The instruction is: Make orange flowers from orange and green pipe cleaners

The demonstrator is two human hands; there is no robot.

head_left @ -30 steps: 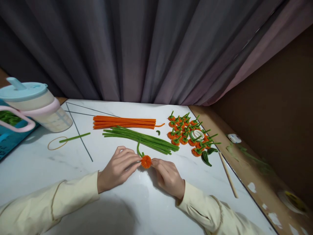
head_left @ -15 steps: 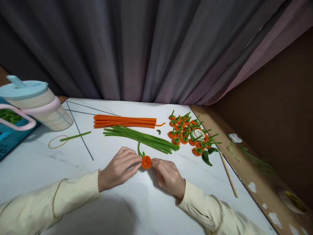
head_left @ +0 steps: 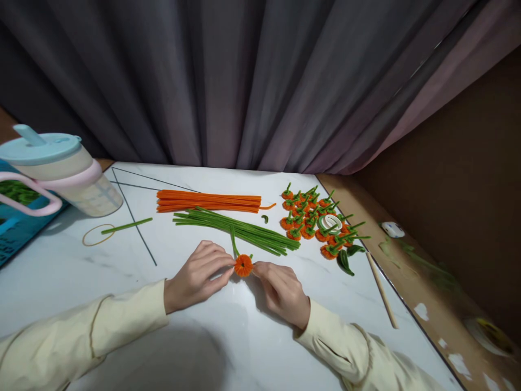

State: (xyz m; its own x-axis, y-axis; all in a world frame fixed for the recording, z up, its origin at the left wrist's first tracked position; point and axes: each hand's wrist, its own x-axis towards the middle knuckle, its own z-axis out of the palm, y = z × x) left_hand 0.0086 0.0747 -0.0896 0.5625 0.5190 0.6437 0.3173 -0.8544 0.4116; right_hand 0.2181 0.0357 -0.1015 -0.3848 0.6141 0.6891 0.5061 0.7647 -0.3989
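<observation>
Fingertips of the left hand (head_left: 195, 274) and right hand (head_left: 283, 290) pinch one orange pompom (head_left: 243, 265) with a green stem just above the worktop (head_left: 203, 336). Beyond lie unused orange stems (head_left: 207, 201) and green stems (head_left: 240, 231); rightward, a pile of finished pompoms (head_left: 315, 222), so many are done and plenty remain.

I count two hands, the left hand (head_left: 195, 274) and the right hand (head_left: 283, 290), with one orange coiled piece (head_left: 243, 265) between their fingertips. On the table (head_left: 195, 347): one bundle of orange pipe cleaners (head_left: 209, 201), one bundle of green pipe cleaners (head_left: 240, 231), one loose green stem (head_left: 126, 226), one rubber band (head_left: 93, 235), one tape roll (head_left: 332, 222), one wooden stick (head_left: 381, 297) and one lidded jug (head_left: 61, 171). The finished orange pieces (head_left: 309, 220) form one heap of over a dozen; I cannot count them exactly.
</observation>
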